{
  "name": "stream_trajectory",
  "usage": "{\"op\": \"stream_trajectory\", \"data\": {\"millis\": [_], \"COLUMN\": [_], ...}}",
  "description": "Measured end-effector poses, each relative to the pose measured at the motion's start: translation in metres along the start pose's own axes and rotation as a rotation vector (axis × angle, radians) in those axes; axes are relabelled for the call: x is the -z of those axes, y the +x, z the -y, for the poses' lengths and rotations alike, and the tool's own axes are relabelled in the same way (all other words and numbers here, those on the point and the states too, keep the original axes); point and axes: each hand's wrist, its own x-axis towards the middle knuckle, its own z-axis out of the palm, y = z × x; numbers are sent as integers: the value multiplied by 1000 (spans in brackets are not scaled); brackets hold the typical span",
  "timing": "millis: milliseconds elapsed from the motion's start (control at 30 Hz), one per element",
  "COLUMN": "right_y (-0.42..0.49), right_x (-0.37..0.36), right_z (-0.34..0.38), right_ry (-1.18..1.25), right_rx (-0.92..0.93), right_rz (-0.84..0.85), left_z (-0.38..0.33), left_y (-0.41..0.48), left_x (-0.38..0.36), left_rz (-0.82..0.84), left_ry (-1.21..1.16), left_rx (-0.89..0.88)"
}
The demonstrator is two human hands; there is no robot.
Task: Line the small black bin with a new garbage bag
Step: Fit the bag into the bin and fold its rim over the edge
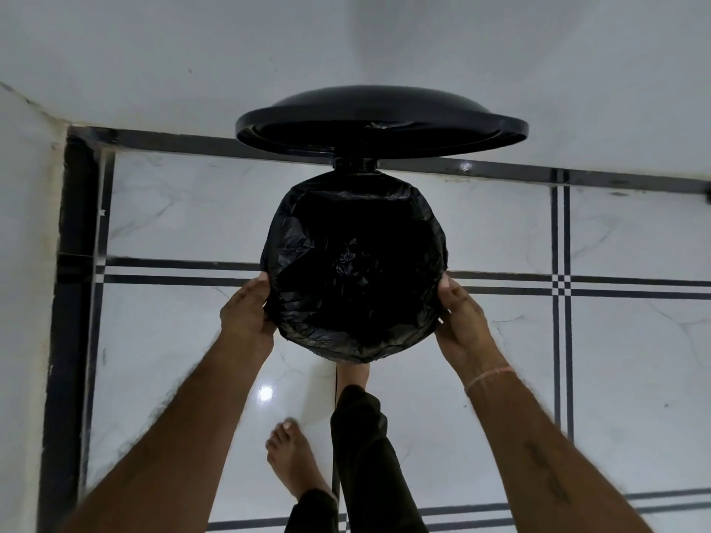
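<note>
Lining shown near completion: the black garbage bag [356,271] is spread inside the small black pedal bin [358,352] on the tiled floor [577,378], its mouth folded over the rim, the lid [381,121] raised. The left hand [246,313] and right hand [459,321] are pressed against the overhang at either side, fingers closed on plastic. Only final tucking and lid closure are judged to remain.

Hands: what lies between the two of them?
In the head view, the bin's mouth, wrapped in the black bag, fills the stretch between left hand and right hand; both press its sides.
</note>
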Motion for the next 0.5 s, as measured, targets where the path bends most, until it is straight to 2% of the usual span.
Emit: {"op": "stream_trajectory", "data": {"millis": [67,133,267,500], "right_y": [3,8,1,-3], "right_x": [5,9,3,-1], "right_z": [-9,-21,-29,-19], "right_ry": [81,145,138,3], "right_rx": [-20,-41,-77,-221], "right_rz": [99,115,-72,-234], "left_z": [3,7,20,42], "left_y": [1,-2,-16,-27], "left_x": [1,0,2,9], "left_rz": [-4,-10,63,99], "left_ry": [-5,-2,-30,-138], "left_rx": [-17,-50,-47,84]}}
